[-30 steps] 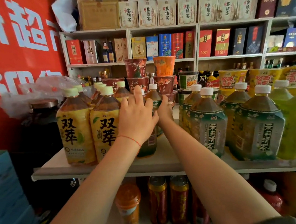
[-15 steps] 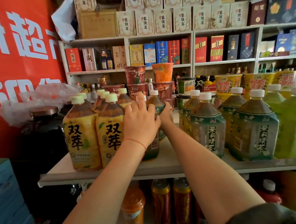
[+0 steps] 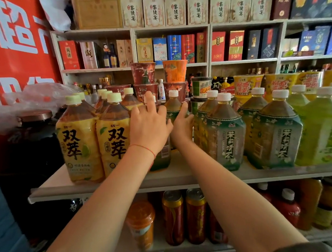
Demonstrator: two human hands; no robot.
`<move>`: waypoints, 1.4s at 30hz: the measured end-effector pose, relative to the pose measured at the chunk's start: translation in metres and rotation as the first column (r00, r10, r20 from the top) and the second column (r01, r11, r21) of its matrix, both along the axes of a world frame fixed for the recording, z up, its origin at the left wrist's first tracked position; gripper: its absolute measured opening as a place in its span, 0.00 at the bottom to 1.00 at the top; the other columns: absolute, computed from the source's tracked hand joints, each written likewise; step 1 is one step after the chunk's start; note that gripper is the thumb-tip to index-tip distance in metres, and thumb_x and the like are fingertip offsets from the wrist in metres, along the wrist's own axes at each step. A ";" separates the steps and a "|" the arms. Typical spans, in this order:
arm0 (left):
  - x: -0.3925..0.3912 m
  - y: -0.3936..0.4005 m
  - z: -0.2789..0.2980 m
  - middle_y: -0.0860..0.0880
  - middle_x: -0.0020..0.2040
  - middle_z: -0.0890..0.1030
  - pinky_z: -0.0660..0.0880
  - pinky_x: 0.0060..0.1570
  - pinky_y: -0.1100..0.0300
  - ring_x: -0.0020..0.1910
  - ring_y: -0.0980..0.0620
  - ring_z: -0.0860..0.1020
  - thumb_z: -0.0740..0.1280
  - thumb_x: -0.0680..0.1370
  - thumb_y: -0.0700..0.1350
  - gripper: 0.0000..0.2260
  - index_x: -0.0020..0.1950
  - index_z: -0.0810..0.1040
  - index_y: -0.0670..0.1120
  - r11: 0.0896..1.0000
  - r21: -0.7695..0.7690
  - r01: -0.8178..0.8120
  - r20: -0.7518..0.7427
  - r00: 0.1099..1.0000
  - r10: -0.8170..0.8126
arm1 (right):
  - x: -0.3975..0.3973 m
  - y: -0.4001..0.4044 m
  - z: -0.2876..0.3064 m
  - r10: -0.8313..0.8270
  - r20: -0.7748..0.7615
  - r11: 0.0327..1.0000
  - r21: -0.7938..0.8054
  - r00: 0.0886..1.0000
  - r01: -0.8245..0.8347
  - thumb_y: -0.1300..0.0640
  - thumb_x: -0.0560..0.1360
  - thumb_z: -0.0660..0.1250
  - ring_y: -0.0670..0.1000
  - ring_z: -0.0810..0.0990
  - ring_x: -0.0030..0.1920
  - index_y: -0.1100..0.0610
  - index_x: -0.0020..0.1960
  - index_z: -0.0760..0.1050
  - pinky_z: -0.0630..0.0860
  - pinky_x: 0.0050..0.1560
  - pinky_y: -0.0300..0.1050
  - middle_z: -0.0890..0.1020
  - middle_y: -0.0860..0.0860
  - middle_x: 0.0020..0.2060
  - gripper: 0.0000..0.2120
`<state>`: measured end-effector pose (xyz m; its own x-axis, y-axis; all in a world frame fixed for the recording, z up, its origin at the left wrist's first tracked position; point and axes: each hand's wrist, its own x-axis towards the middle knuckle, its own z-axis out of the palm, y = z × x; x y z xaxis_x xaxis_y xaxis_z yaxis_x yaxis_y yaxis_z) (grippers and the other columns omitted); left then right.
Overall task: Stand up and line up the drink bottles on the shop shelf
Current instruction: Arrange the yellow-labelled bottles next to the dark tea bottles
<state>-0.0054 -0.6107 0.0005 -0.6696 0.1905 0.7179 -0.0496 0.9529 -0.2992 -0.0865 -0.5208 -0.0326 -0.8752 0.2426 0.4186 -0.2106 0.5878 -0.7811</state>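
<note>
My left hand [image 3: 148, 127] and right hand [image 3: 182, 124], fingers spread, press small tea bottles [image 3: 172, 107] mid-shelf [image 3: 126, 185]; I judge a hard shove could topple them backward.

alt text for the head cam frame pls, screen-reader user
Both hands reach between big bottles on a shop shelf: the left hand covers a small dark-green bottle, the right hand touches another small bottle behind it. Yellow-label tea bottles stand left, green-label ones right.
</note>
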 end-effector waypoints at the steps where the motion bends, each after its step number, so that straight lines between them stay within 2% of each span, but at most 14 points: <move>1: 0.000 -0.002 0.001 0.35 0.80 0.55 0.70 0.61 0.48 0.62 0.40 0.77 0.54 0.83 0.59 0.22 0.69 0.70 0.47 1.000 0.014 0.012 0.003 1.000 -0.012 | -0.003 0.001 -0.002 -0.005 -0.028 1.000 0.018 1.000 0.005 0.54 0.80 0.64 0.66 0.61 0.73 0.54 0.82 0.41 0.65 0.72 0.60 0.53 0.66 0.77 0.40; 4: 0.003 -0.010 0.004 0.36 0.78 0.58 0.71 0.59 0.48 0.60 0.41 0.77 0.59 0.80 0.62 0.23 0.67 0.72 0.48 0.994 0.081 0.072 -0.019 0.997 -0.071 | -0.004 -0.001 -0.002 0.000 -0.001 0.999 -0.039 1.000 0.000 0.53 0.80 0.64 0.65 0.63 0.72 0.54 0.81 0.43 0.67 0.70 0.58 0.55 0.65 0.76 0.39; 6: 0.004 -0.017 0.006 0.36 0.75 0.63 0.73 0.55 0.49 0.57 0.42 0.78 0.61 0.79 0.62 0.23 0.66 0.75 0.48 0.988 0.112 0.106 -0.050 0.994 -0.101 | 0.000 -0.005 0.001 -0.019 0.030 1.000 -0.007 0.999 0.019 0.51 0.81 0.62 0.64 0.63 0.72 0.53 0.81 0.42 0.68 0.70 0.58 0.54 0.64 0.75 0.38; 9: 0.002 -0.026 0.006 0.38 0.69 0.69 0.73 0.50 0.51 0.54 0.43 0.78 0.60 0.78 0.63 0.23 0.65 0.77 0.49 0.981 0.137 0.135 -0.070 0.990 -0.126 | 0.008 -0.008 -0.004 0.003 -0.070 0.999 0.037 0.998 0.000 0.57 0.78 0.63 0.70 0.63 0.69 0.54 0.80 0.52 0.66 0.67 0.63 0.58 0.67 0.72 0.34; 11: 0.001 -0.028 0.006 0.41 0.65 0.72 0.72 0.47 0.53 0.52 0.44 0.78 0.61 0.77 0.64 0.24 0.63 0.78 0.48 0.975 0.138 0.173 -0.082 0.983 -0.163 | 0.011 -0.004 -0.007 -0.026 -0.078 0.998 0.056 0.997 0.031 0.58 0.78 0.63 0.71 0.64 0.68 0.54 0.80 0.53 0.66 0.65 0.64 0.59 0.68 0.71 0.34; 14: 0.002 -0.033 0.002 0.42 0.60 0.73 0.69 0.40 0.56 0.47 0.45 0.77 0.62 0.76 0.63 0.22 0.58 0.79 0.48 0.953 0.144 0.265 -0.129 0.960 -0.248 | 0.017 -0.002 -0.007 -0.057 -0.081 0.989 0.130 0.995 0.068 0.56 0.78 0.64 0.70 0.65 0.68 0.53 0.81 0.50 0.68 0.66 0.64 0.60 0.67 0.72 0.36; 18: 0.003 -0.036 -0.001 0.42 0.59 0.74 0.68 0.37 0.59 0.45 0.46 0.77 0.59 0.75 0.62 0.21 0.54 0.80 0.48 0.933 0.149 0.326 -0.182 0.937 -0.298 | 0.023 -0.001 -0.007 -0.175 -0.057 0.909 0.374 0.983 0.184 0.52 0.79 0.66 0.65 0.68 0.68 0.53 0.81 0.36 0.74 0.63 0.53 0.57 0.68 0.73 0.45; 21: 0.002 -0.038 -0.002 0.42 0.60 0.75 0.68 0.37 0.60 0.44 0.46 0.77 0.60 0.75 0.61 0.20 0.53 0.81 0.48 0.918 0.162 0.362 -0.196 0.924 -0.330 | 0.026 -0.001 -0.007 -0.205 -0.072 0.879 0.425 0.976 0.216 0.48 0.79 0.64 0.66 0.67 0.68 0.52 0.80 0.34 0.75 0.63 0.55 0.56 0.69 0.73 0.45; 26: 0.004 -0.046 -0.001 0.41 0.59 0.76 0.67 0.37 0.61 0.41 0.47 0.76 0.63 0.75 0.60 0.19 0.53 0.82 0.47 0.886 0.146 0.439 -0.218 0.888 -0.404 | 0.032 -0.001 -0.007 -0.206 -0.095 0.877 0.423 0.974 0.226 0.42 0.79 0.63 0.66 0.67 0.69 0.52 0.81 0.37 0.75 0.63 0.56 0.57 0.68 0.73 0.44; 30: 0.005 -0.056 0.001 0.42 0.60 0.75 0.67 0.38 0.61 0.41 0.47 0.76 0.64 0.75 0.59 0.17 0.54 0.82 0.48 0.843 0.144 0.518 -0.225 0.847 -0.482 | 0.040 -0.002 -0.007 -0.181 -0.101 0.885 0.416 0.978 0.207 0.43 0.78 0.65 0.64 0.66 0.68 0.52 0.81 0.37 0.76 0.62 0.56 0.56 0.67 0.73 0.45; 37: 0.009 -0.050 -0.001 0.43 0.62 0.72 0.66 0.29 0.65 0.41 0.51 0.74 0.62 0.75 0.60 0.23 0.66 0.74 0.49 0.801 0.218 0.557 -0.218 0.828 -0.517 | 0.055 0.002 -0.009 -0.164 -0.086 0.864 0.468 0.983 0.185 0.48 0.79 0.65 0.64 0.64 0.70 0.53 0.80 0.32 0.76 0.61 0.53 0.55 0.66 0.73 0.47; 38: 0.009 -0.045 -0.002 0.44 0.61 0.71 0.70 0.32 0.64 0.44 0.51 0.74 0.63 0.74 0.59 0.24 0.67 0.73 0.49 0.772 0.247 0.585 -0.205 0.810 -0.549 | 0.057 0.003 -0.009 -0.162 -0.082 0.858 0.481 0.983 0.181 0.51 0.79 0.65 0.64 0.64 0.70 0.53 0.80 0.32 0.75 0.62 0.53 0.55 0.66 0.73 0.46; 40: 0.007 -0.036 -0.010 0.46 0.61 0.69 0.76 0.49 0.58 0.54 0.49 0.73 0.67 0.74 0.56 0.24 0.69 0.71 0.50 0.690 0.328 0.645 -0.165 0.759 -0.630 | 0.060 0.006 -0.010 -0.150 -0.070 0.853 0.495 0.986 0.165 0.57 0.79 0.66 0.63 0.65 0.71 0.52 0.81 0.34 0.74 0.61 0.51 0.56 0.65 0.73 0.46; 42: 0.002 -0.033 -0.021 0.45 0.64 0.69 0.70 0.63 0.55 0.62 0.47 0.70 0.70 0.75 0.54 0.26 0.71 0.70 0.51 0.651 0.392 0.651 -0.155 0.744 -0.651 | 0.063 0.009 -0.014 -0.079 -0.067 0.907 0.409 0.995 0.099 0.59 0.80 0.65 0.62 0.67 0.70 0.51 0.81 0.36 0.75 0.54 0.50 0.56 0.63 0.74 0.43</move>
